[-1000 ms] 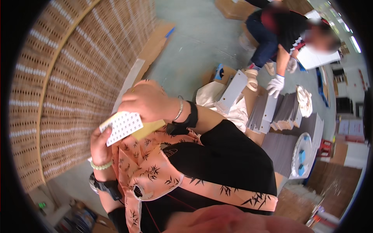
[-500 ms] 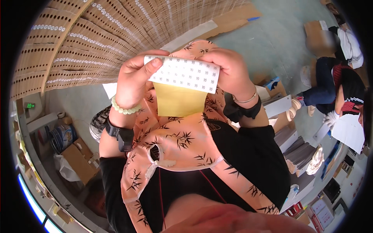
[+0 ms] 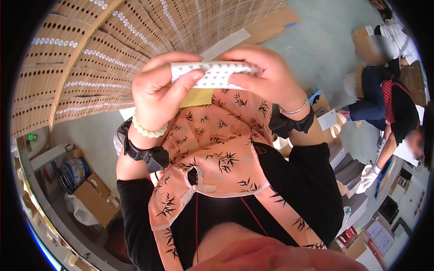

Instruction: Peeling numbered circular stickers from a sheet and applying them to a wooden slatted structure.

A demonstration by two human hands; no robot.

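Observation:
Up in front of my chest I hold a white sheet of small printed labels (image 3: 217,72) in both hands. My left hand (image 3: 158,83) pinches its left end, thumb on the front and fingers behind. My right hand (image 3: 273,74) grips the right end, its thumb laid across the printed face. The sheet bows between them. Below it shows a piece of yellow paper (image 3: 197,98), partly hidden; whether it is joined to the sheet I cannot tell. A peach apron with dark leaf prints (image 3: 217,158) lies just beneath.
Brown cardboard pieces (image 3: 97,77) with rows of holes and white round stickers fill the upper left. At the right a bending co-worker (image 3: 400,108) in white gloves reaches toward stacked grey sheets (image 3: 350,174). A cardboard box (image 3: 95,198) lies at lower left.
My hands have come closer together and the label sheet now bows. My right thumb has come onto its front. Less yellow paper shows. The co-worker has bent lower.

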